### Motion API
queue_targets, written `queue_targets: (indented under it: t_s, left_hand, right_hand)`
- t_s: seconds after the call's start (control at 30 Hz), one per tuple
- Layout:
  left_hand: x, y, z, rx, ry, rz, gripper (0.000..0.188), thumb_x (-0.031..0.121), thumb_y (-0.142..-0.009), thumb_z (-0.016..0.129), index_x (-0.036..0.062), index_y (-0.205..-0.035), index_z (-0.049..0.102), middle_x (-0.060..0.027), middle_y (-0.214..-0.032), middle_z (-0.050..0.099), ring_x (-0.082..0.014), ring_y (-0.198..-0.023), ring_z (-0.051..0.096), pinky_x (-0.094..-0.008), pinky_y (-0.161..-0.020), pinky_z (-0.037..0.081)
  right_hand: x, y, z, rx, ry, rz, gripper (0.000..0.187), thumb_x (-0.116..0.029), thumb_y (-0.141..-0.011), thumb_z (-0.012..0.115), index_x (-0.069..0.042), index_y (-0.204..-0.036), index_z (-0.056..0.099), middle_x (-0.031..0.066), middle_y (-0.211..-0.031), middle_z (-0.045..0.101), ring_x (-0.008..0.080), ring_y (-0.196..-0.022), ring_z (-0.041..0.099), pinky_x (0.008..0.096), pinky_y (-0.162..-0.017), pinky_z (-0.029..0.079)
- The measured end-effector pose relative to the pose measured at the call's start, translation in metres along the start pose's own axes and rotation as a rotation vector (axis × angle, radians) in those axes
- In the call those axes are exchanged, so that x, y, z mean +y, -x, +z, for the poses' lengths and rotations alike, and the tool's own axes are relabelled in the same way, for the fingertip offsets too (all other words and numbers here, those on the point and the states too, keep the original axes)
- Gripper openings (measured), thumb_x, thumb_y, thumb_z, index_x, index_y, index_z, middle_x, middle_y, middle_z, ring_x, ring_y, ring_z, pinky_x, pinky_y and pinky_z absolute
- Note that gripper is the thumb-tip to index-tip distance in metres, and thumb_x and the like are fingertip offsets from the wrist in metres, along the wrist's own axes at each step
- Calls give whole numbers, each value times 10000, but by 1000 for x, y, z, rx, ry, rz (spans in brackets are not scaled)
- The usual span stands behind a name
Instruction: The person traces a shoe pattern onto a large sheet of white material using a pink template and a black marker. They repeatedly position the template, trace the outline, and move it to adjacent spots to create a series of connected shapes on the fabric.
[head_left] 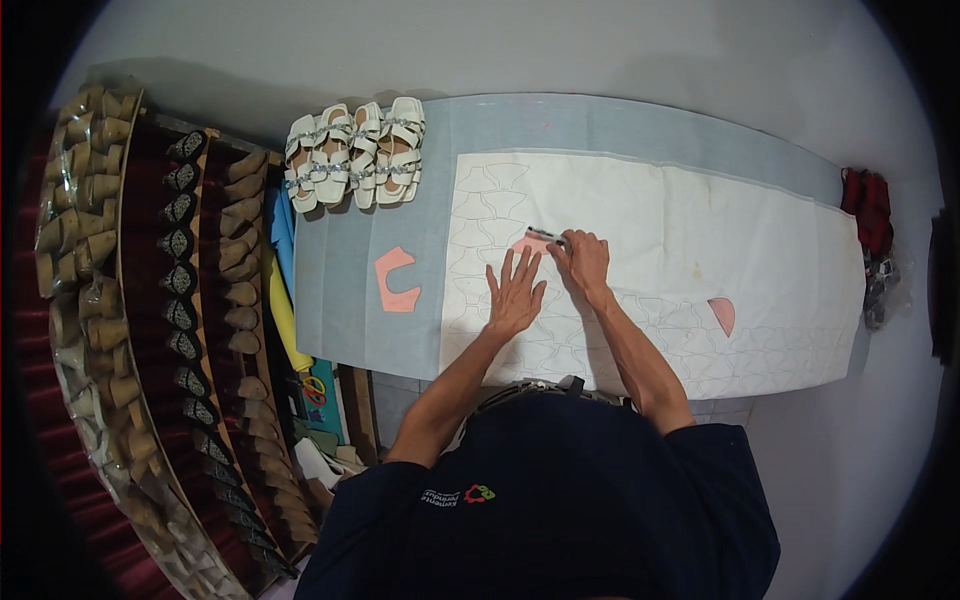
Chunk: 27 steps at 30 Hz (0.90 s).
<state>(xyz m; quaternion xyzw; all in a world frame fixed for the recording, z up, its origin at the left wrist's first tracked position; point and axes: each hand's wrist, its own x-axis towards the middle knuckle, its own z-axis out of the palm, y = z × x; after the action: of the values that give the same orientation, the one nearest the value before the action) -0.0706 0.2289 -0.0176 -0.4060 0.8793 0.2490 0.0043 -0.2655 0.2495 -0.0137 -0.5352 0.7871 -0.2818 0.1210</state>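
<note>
Under the left hand (514, 300), a smooth, matt, card-like pink piece (539, 245) lies on a matt, lightly creased white sheet (612, 205).

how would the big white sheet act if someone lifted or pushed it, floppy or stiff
The white sheet will probably sag if lifted by one edge, as it looks thin and spreads broadly over the grey table. Pushed from the side, it may ruck up, since creases already mark it. It is likely light for its size, given how flat it lies.
</note>
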Motion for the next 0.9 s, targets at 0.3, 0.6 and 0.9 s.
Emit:
queue_targets:
  t_s: [0.3,0.6,0.9]
  left_hand:
    - [9,1,17,77,-37,-137,631,413,-1100,465,241,-1689,318,-82,-1796,117,-414,-1632,62,-822,-1179,28]
    - [1,1,19,45,0,-129,674,463,-1107,451,243,-1710,248,-93,-1804,59,-400,-1641,3,-821,-1171,-20]
    - [3,1,16,37,35,-151,663,440,-1099,465,231,-1698,272,-92,-1803,76,-375,-1647,9,-795,-1197,-13]
  right_hand:
    - [10,-19,2,-64,-52,115,511,-573,-819,819,-68,-842,740,98,-771,721,318,-748,708,462,-646,491]
    - [3,-19,-2,-143,-85,191,445,-525,-824,836,-95,-849,723,59,-804,703,286,-819,673,455,-741,417]
    - [8,-17,4,-43,-19,86,543,-600,-788,841,-71,-838,731,83,-759,698,293,-732,684,454,-643,482]
